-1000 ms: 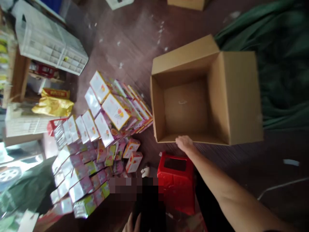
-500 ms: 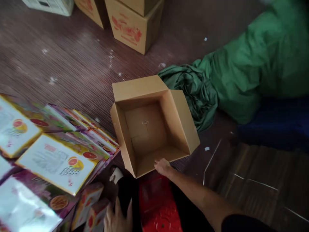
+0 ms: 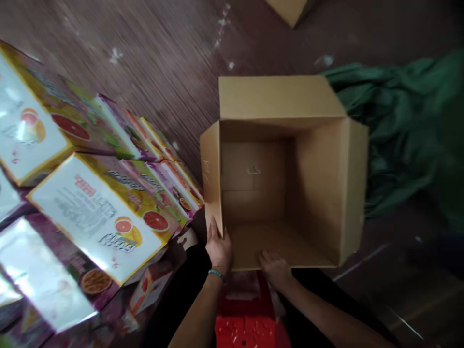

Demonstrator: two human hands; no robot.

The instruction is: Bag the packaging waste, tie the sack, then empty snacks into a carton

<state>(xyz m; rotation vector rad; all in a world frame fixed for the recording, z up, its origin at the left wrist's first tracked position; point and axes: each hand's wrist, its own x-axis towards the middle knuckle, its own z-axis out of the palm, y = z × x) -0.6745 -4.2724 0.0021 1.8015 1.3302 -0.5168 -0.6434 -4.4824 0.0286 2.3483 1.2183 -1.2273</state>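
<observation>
An open, bare-bottomed cardboard box (image 3: 253,203) sits in front of me, its flaps folded outward. My left hand (image 3: 218,248), with a beaded bracelet at the wrist, grips the box's near left corner by the side flap. The fingers of my right hand (image 3: 276,270) hook over the near edge into the box, while the thumb is hidden. Below the box, between my legs, is a red plastic stool (image 3: 245,328).
Stacked fruit-printed cartons (image 3: 97,217) fill the left side, close to the box. Bunched green cloth (image 3: 395,130) lies on the right. Another cardboard box (image 3: 290,9) shows at the top edge. White scraps dot the dark ribbed floor (image 3: 166,63).
My left hand has come up from beside my leg and taken hold of the box's left corner. The box appears closer and turned straighter toward me; my right hand stays on its near edge.
</observation>
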